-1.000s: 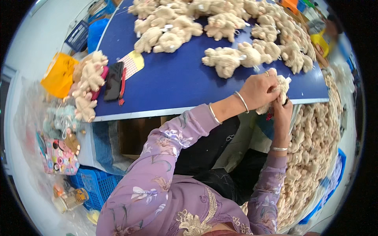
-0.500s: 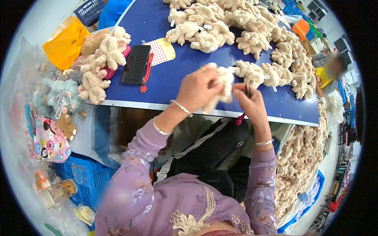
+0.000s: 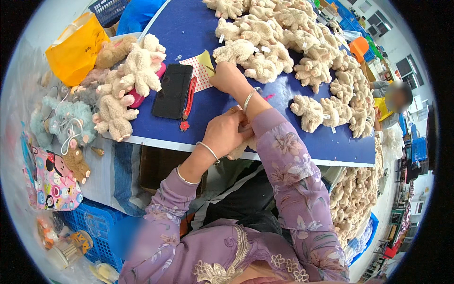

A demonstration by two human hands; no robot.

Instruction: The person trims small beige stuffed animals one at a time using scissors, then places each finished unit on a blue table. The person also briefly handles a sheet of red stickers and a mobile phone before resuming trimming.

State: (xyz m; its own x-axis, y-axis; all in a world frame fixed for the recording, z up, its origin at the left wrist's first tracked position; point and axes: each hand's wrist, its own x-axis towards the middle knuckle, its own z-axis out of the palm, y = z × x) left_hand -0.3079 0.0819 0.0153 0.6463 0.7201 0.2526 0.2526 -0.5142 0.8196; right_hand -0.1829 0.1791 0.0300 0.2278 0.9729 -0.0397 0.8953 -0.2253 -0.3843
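My left hand is at the near edge of the blue table, its fingers clamped on a small cream soft toy. Most of that toy is hidden behind my hand and right sleeve; a bit of its fur shows below my fingers. My right arm crosses over in front, and my right hand is at the sheet of red-dotted stickers. A thin dark tip sticks out beside it; I cannot tell whether those fingers are together or apart, as the back of my hand covers them.

A black phone lies left of the sheet, its red strap along its right side. Beyond my hands, more cream toys cover the far part of the table, with a short row nearer on the right. A yellow bag stands at the left.
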